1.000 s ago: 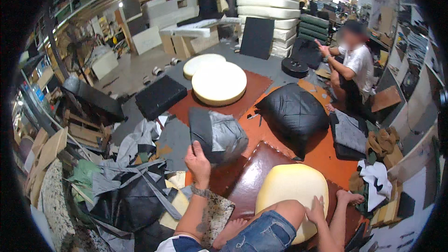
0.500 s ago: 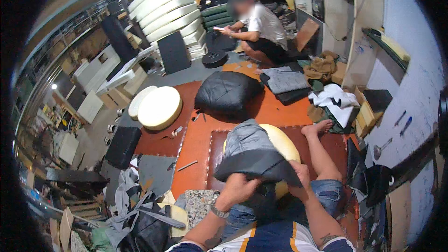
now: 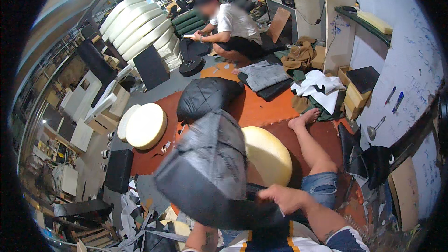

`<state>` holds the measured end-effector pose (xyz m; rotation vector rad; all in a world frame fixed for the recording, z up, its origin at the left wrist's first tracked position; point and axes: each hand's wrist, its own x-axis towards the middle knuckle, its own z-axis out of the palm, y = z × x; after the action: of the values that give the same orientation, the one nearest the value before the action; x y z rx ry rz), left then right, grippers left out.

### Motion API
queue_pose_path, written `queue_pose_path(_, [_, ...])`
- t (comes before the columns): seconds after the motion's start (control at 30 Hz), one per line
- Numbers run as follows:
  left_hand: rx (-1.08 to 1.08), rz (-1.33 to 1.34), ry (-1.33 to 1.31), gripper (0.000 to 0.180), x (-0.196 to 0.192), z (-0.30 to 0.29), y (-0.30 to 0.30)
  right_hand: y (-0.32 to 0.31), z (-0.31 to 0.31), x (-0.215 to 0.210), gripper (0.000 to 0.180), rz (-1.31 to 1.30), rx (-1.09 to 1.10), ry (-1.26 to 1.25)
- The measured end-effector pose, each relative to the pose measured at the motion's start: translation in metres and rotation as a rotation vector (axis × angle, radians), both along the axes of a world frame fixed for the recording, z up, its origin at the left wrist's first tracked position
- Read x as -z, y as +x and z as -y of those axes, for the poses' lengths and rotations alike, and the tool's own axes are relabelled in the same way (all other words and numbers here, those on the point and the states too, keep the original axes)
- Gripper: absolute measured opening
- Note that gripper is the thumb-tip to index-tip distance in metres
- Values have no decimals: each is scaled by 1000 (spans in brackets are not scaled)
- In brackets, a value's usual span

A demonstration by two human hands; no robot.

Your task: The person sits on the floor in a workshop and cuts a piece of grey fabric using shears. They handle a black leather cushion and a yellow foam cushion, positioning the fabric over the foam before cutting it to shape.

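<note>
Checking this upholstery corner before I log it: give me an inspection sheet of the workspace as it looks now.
Surface: red-brown floor mat, partly covered.
Job's things: dark grey cover held up over a round cream foam cushion.
Clutter: scraps at lower left, black cushion, cloth pile.
Hands: right hand grips the cover's edge; left hand hidden behind it.
Cables: one cable on the white wall panel.
Surroundings: stacked foam pads, a person crouching.

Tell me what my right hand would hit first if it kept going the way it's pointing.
Probably nothing new: the right hand points left and already touches the dark grey cushion cover. Depth is hard to judge.
</note>
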<state>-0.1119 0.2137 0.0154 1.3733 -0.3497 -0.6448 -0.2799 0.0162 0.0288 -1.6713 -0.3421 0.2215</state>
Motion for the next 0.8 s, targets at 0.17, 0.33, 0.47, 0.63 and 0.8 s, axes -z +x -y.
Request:
queue_pose_path(0.17, [33,-31,-440,35,-59,-10,11,20,23,-63,28,420,315,-21])
queue_pose_path(0.33, [91,-133,-664,36,-90,26,29,50,22,-59,37,268,469,662])
queue_pose_path(0.47, [-69,-120,-326,34,-66,59,41,89,21,12,35,219,968,-39])
queue_pose_path(0.63, [-129,-40,-23,34,-16,20,27,72,66,92,31,-7,1284,95])
queue_pose_path(0.8, [-61,-417,-146,32,33,-17,-33,5,9,126,23,-463,1328,267])
